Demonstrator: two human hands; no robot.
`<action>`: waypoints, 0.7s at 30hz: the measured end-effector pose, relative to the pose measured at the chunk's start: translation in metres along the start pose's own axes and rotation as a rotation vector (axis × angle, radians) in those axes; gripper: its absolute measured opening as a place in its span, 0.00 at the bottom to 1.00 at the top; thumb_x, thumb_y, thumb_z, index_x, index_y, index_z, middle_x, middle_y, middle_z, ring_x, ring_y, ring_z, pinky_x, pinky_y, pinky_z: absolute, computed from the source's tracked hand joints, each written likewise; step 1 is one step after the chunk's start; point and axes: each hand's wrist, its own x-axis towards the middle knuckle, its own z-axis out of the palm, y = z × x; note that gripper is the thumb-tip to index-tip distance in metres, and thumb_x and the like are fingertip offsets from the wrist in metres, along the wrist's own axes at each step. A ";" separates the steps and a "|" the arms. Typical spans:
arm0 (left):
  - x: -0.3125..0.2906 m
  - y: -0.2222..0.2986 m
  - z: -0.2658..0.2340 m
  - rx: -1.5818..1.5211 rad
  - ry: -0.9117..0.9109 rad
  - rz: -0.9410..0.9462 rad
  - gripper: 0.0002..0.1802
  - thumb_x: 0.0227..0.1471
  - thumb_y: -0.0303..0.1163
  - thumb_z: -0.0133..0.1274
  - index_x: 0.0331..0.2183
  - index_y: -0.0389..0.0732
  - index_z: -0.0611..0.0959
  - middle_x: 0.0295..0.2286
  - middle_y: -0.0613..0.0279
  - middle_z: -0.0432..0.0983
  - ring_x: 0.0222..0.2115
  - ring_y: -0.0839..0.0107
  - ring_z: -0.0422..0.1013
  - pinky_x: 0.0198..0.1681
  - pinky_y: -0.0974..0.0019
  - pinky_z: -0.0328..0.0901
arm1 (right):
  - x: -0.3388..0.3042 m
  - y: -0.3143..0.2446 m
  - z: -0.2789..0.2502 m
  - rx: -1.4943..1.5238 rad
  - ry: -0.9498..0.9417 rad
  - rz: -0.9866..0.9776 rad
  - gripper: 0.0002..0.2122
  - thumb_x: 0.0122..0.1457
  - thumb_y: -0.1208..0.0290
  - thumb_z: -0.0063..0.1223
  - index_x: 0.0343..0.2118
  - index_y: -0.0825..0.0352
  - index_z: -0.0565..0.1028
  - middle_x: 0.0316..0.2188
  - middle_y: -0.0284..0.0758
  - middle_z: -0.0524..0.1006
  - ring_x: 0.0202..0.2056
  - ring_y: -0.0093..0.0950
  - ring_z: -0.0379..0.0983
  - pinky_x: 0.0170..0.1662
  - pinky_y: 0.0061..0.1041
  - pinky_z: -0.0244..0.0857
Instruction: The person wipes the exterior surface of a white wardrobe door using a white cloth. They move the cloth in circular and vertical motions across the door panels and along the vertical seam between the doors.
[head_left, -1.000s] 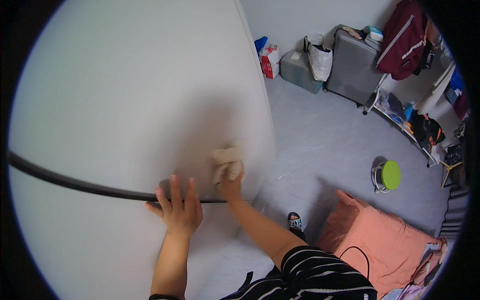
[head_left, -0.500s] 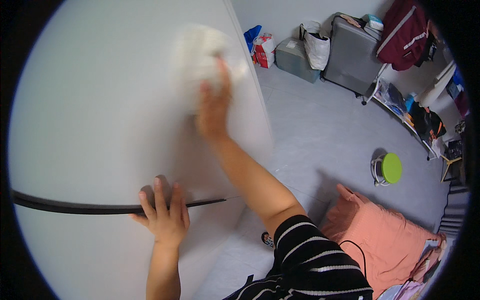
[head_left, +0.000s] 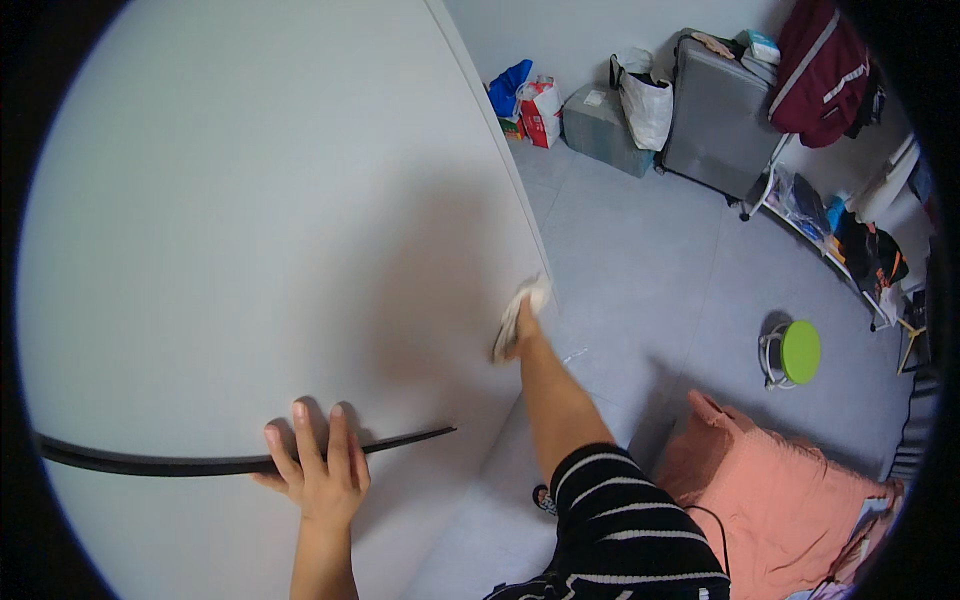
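Observation:
A large white panel (head_left: 230,220), which looks like a cabinet front, fills the left side. A black strip (head_left: 160,467) runs across its lower part. Spread over that strip, my left hand (head_left: 327,485) rests on the panel with its fingers apart. My right hand (head_left: 526,338) is at the panel's right edge, closed on a white cloth (head_left: 507,322). The cloth lies against the panel near that edge; most of the right fingers are hidden behind the cloth and the hand.
Along the far wall stand bags (head_left: 541,112), a grey-green box (head_left: 605,135) and a grey suitcase (head_left: 720,115). A rack (head_left: 805,235) with clothes is at the right. A green stool (head_left: 800,352) stands on the floor, beyond a piece covered in pink cloth (head_left: 775,495).
My right hand has moved down and right with the cloth, from the panel's upper part to its right edge. My left hand stays on the strip; the view has shifted slightly.

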 end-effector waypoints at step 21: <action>-0.004 -0.029 -0.054 -0.618 -0.080 -0.005 0.20 0.43 0.32 0.56 0.43 0.48 0.82 0.59 0.51 0.62 0.63 0.45 0.51 0.64 0.34 0.30 | -0.276 0.034 0.176 -0.505 -0.159 -2.130 0.26 0.46 0.67 0.64 0.51 0.63 0.73 0.59 0.42 0.64 0.59 0.47 0.58 0.60 0.46 0.54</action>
